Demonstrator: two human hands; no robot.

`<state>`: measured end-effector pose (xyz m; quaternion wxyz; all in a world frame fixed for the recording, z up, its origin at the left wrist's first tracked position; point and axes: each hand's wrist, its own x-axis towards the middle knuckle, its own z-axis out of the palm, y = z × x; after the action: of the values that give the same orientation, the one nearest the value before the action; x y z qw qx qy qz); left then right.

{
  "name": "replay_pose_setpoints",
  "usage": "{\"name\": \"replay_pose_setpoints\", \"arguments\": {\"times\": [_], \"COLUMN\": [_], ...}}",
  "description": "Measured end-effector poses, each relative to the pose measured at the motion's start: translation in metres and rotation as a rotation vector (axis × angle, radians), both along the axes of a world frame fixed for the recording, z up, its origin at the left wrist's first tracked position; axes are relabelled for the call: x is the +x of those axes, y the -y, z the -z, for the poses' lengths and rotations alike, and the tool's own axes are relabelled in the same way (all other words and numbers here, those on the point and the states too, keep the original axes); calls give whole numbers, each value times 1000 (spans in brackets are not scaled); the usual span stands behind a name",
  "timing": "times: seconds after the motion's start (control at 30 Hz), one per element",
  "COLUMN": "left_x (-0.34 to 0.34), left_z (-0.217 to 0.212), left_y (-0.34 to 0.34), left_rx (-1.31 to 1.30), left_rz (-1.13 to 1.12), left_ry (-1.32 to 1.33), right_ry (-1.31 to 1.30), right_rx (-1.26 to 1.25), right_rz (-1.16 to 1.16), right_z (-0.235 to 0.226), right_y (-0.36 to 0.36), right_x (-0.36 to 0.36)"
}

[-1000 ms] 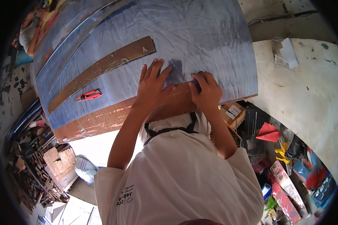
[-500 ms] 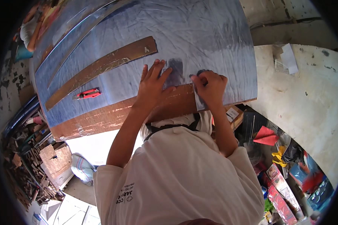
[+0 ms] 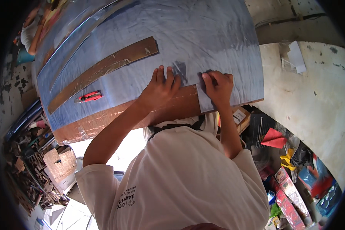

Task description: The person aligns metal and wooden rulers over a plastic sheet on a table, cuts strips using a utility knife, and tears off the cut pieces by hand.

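Note:
A wrinkled blue sheet (image 3: 218, 42) covers the large board before me, and a brown strip (image 3: 111, 120) shows along the near edge. My left hand (image 3: 159, 90) rests palm down on the sheet near that brown border, fingers stretched forward and slightly bent. To its right, my right hand (image 3: 220, 90) is closed, thumb against curled fingers, over the sheet beside the cut edge where the brown begins. Whatever it pinches is hidden. A red utility knife (image 3: 89, 96) lies left of my hands, below a long curved brown strip (image 3: 103, 71).
Thin curved strips (image 3: 71, 53) lie at the board's far left. A pale worn panel (image 3: 306, 88) stands at right. Below it are a red folded piece (image 3: 274, 138) and mixed packages. Scrap wood (image 3: 38, 165) is heaped at lower left. Another person (image 3: 28, 34) is at upper left.
My left hand has drawn its spread fingers closer together and turned, with the elbow swinging outward to the left. My right hand has shifted slightly right; its pinch remains.

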<state>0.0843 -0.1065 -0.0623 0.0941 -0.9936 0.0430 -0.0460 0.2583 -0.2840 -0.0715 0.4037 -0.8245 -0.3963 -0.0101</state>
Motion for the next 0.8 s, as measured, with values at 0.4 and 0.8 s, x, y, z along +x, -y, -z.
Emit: {"name": "replay_pose_setpoints", "arguments": {"times": [0.4,0.8], "left_x": [9,9], "left_z": [-7,-8], "left_y": [-3,-4], "left_rx": [8,-138], "left_rz": [103,-2], "left_ry": [30,62], "right_ry": [-39,52], "right_rx": [-18,-141], "right_rz": [-124,-254], "right_z": [-9,0], "right_y": [4,-19], "right_x": [0,24]}}
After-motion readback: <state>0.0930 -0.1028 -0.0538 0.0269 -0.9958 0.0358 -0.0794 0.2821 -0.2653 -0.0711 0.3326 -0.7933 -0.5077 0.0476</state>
